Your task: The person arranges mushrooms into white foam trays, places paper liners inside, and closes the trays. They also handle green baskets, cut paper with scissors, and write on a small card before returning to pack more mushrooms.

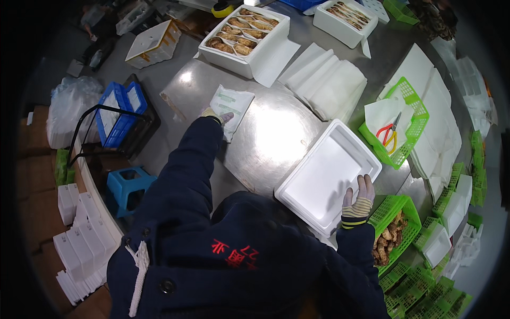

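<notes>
My left hand (217, 115), in a striped knit glove, is at the near left edge of a white packet (233, 104) with green print. Its thumb lies across the packet; the other fingers are partly hidden. A white foam box (324, 167) with nothing in it sits tilted in view at the table's near edge. Over its right-hand rim is my right hand (358, 199), also gloved, fingers apart and holding nothing. Whether it touches the rim, I cannot tell.
Foam boxes of mushrooms (243, 32) (346, 18) stand at the back. White sheets (326, 81) lie mid-table. Red-and-yellow-handled scissors (390, 133) rest in a green basket (418, 115). Another green basket (410, 217) holds loose mushrooms (388, 239). A blue stool (127, 183) stands left.
</notes>
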The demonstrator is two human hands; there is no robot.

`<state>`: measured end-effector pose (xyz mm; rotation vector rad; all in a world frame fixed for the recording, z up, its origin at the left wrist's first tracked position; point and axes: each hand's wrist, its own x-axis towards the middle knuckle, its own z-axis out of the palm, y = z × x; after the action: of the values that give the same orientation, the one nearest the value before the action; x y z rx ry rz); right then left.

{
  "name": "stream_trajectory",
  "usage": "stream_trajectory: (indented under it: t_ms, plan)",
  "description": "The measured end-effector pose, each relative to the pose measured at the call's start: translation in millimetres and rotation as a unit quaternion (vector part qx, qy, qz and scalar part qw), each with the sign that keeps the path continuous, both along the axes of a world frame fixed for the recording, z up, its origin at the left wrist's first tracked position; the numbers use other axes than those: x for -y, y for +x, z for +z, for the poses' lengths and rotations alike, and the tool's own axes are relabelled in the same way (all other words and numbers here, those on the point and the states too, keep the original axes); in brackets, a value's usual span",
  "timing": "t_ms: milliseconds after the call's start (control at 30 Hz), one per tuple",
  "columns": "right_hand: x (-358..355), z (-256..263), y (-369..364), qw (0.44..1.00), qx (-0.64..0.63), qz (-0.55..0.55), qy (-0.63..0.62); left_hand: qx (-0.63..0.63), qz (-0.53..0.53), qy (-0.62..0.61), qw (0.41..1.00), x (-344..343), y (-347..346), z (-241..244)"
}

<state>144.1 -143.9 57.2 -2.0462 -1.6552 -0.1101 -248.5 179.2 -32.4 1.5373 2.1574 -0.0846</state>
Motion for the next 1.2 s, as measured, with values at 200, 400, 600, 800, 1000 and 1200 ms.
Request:
stream_trajectory:
  t_ms: [200, 400, 600, 800, 1000, 1200]
  plan:
    - [-43.5, 26.9, -38.1, 0.994, -0.075, 0.041, 0.063, 0.135, -0.027, -0.085, 0.987, -9.3, 5.2, 41.1]
    - [-68.5, 36.9, -60.5, 0.990, -0.119, 0.074, 0.030, 0.552, 0.118, -0.130, 0.815, -16.6, -32.9, -56.7]
    - [-67.0, 36.3, -88.7, 0.960, -0.267, 0.080, -0.017, 0.549, 0.133, -0.075, 0.822, -10.8, -3.8, -32.3]
    - [-77.3, 41.9, -129.4, 0.707, -0.700, -0.003, -0.101, 0.820, -0.061, -0.049, 0.567, 11.5, 60.1, 76.2]
    - [-75.2, 51.5, -106.4, 0.549, -0.807, -0.054, 0.208, 0.806, -0.155, -0.139, 0.554, 120.8, 163.1, 123.5]
    - [8.5, 58.4, -12.8, 0.798, -0.531, -0.239, 0.154, 0.504, -0.287, -0.044, 0.813, 146.9, 183.6, 21.3]
